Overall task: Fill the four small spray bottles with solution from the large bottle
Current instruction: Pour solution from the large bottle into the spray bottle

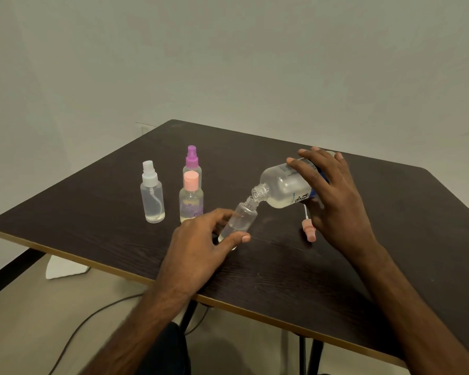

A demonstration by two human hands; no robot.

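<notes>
A dark table (390, 212) stands above a cable (92, 315) and white scrap (63, 267).

— What is sitting on the dark table (282, 280)?
— Three spray bottles are standing upright toward its left: a white-topped bottle (152, 197), and a purple-topped bottle (192, 162) just behind a pink-topped bottle (191, 200).
— Anything lying down?
— A loose pink spray head (309, 230) is lying on its side further right.

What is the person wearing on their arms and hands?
Nothing that shows. The left forearm and the right forearm are bare, with no sleeves in view. The left hand and the right hand have no gloves, rings, watch or bracelets.
</notes>
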